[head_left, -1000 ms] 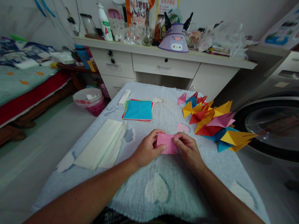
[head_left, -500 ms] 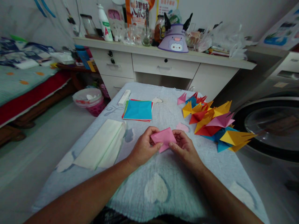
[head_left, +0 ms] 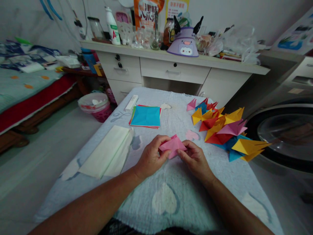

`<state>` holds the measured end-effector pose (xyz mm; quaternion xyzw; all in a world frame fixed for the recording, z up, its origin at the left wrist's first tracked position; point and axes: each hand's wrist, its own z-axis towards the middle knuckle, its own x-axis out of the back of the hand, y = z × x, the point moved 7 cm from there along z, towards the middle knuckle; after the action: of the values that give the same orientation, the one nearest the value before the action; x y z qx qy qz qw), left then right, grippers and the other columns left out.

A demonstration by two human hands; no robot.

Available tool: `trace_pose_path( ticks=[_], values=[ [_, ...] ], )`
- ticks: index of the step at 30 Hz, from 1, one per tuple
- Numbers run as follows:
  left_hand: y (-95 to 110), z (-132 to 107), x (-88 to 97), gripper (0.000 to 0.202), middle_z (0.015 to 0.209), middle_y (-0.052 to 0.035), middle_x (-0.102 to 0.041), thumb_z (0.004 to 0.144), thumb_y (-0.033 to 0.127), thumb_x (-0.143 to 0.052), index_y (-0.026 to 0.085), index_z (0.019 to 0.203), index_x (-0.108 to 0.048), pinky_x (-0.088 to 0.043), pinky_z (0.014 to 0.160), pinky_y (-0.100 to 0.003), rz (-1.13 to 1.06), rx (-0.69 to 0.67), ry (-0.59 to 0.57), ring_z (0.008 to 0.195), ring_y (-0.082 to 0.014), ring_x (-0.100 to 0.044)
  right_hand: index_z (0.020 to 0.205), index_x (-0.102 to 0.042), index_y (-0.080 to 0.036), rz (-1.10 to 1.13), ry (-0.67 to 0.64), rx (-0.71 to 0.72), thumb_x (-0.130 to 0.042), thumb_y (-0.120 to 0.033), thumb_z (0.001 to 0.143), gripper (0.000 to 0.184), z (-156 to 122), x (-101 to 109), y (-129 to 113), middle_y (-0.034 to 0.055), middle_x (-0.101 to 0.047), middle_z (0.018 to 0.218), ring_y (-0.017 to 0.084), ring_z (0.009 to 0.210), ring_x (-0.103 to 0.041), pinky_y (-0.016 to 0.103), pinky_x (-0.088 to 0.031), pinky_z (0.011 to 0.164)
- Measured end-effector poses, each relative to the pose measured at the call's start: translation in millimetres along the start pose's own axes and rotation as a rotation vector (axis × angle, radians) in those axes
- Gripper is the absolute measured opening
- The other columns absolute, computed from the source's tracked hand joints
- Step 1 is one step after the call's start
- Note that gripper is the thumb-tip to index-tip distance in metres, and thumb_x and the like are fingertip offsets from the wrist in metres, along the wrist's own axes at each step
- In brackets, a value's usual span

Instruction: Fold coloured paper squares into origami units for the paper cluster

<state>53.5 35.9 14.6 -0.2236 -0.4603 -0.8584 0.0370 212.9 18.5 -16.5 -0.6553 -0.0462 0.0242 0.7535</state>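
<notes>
A folded piece of pink origami paper [head_left: 174, 146] is held between both hands just above the table. My left hand [head_left: 152, 153] pinches its left corner, thumb in front and fingers behind. On the right corner, my right hand [head_left: 195, 156] has the same thumb-and-finger grip. Beyond my hands lies a stack of square coloured paper [head_left: 145, 116], a blue sheet on top. To the right sits a group of folded paper cranes [head_left: 217, 122] in yellow, red, blue and pink. The fingertips behind the pink paper are hidden.
On the table's left lie a folded pale cloth or paper [head_left: 107, 151] and a small white box [head_left: 131, 103]. A cluttered white desk [head_left: 156, 62] stands behind the table [head_left: 163, 199]. A pink bin [head_left: 100, 112] is at left, a washing machine [head_left: 288, 130] at right.
The pink paper's outline has gone from a tilted, squarish shape to a wider one with a peak at the top. Both hands keep hold of it; the whole view has shifted slightly.
</notes>
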Motion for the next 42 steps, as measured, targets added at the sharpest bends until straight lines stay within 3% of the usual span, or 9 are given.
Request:
trace_pose_path(
  ticks=[4,10,15,21,27,33,42],
  values=[
    [0.9,-0.6,-0.3,0.029,0.097,-0.0017,-0.060,0.081,0.009,-0.059,0.021,0.106,-0.050,-0.050,0.075,-0.023,0.028,-0.023,0.013,0.086,-0.0133,-0.061,0.089,-0.062,-0.020,-0.007,-0.002,0.011,-0.068,-0.031,0.084,0.013,0.4,-0.3,-1.0,-0.0014,-0.059,0.078,0.010,0.065,-0.053,0.022,-0.040,0.058],
    [-0.3,-4.6,-2.1,0.053,0.120,-0.0065,-0.058,0.083,0.014,-0.063,0.024,0.130,-0.039,-0.050,0.093,-0.033,0.038,-0.058,0.015,0.108,-0.0186,-0.060,0.089,-0.062,-0.021,-0.019,-0.005,0.017,-0.068,-0.030,0.084,0.012,0.5,0.3,-1.8,-0.0018,-0.058,0.077,0.010,0.063,-0.052,0.021,-0.039,0.056],
    [9.2,-2.2,-3.0,0.045,0.114,-0.0048,-0.059,0.088,0.012,-0.056,0.025,0.129,-0.043,-0.050,0.091,-0.031,0.059,-0.135,-0.045,0.105,-0.0167,-0.059,0.088,-0.062,-0.020,-0.033,0.002,0.010,-0.068,-0.031,0.084,0.013,1.1,-0.4,-2.6,-0.0019,-0.058,0.076,0.010,0.063,-0.051,0.022,-0.040,0.057],
    [11.6,-1.1,-1.0,0.032,0.106,-0.0045,-0.058,0.087,0.011,-0.058,0.024,0.115,-0.047,-0.049,0.087,-0.029,0.038,-0.177,-0.011,0.102,-0.0158,-0.057,0.090,-0.060,-0.020,-0.025,0.001,-0.013,-0.067,-0.033,0.085,0.015,0.5,-0.3,-0.2,-0.0014,-0.057,0.076,0.010,0.063,-0.051,0.022,-0.039,0.056],
    [2.4,-0.1,-1.4,0.024,0.096,-0.0023,-0.059,0.081,0.013,-0.065,0.021,0.098,-0.051,-0.048,0.078,-0.026,-0.015,-0.068,-0.021,0.090,-0.0147,-0.058,0.089,-0.059,-0.020,-0.014,-0.001,-0.028,-0.068,-0.035,0.084,0.018,-0.2,-1.1,2.4,-0.0019,-0.057,0.074,0.010,0.062,-0.051,0.022,-0.039,0.055],
    [-8.5,2.3,-0.8,0.028,0.091,-0.0005,-0.062,0.076,0.014,-0.069,0.020,0.101,-0.056,-0.048,0.076,-0.026,-0.096,0.122,-0.032,0.083,-0.0135,-0.060,0.090,-0.060,-0.021,-0.010,-0.011,-0.021,-0.068,-0.035,0.085,0.017,-1.2,-2.6,1.2,-0.0008,-0.059,0.076,0.011,0.064,-0.053,0.023,-0.041,0.057],
    [-5.6,5.2,1.6,0.020,0.095,-0.0038,-0.063,0.076,0.012,-0.069,0.018,0.094,-0.065,-0.049,0.080,-0.027,-0.173,0.036,-0.001,0.091,-0.0151,-0.061,0.089,-0.060,-0.021,-0.063,-0.012,-0.006,-0.065,-0.036,0.087,0.017,-1.8,-1.4,-0.1,0.0009,-0.060,0.080,0.013,0.067,-0.054,0.023,-0.042,0.058]
  ],
)
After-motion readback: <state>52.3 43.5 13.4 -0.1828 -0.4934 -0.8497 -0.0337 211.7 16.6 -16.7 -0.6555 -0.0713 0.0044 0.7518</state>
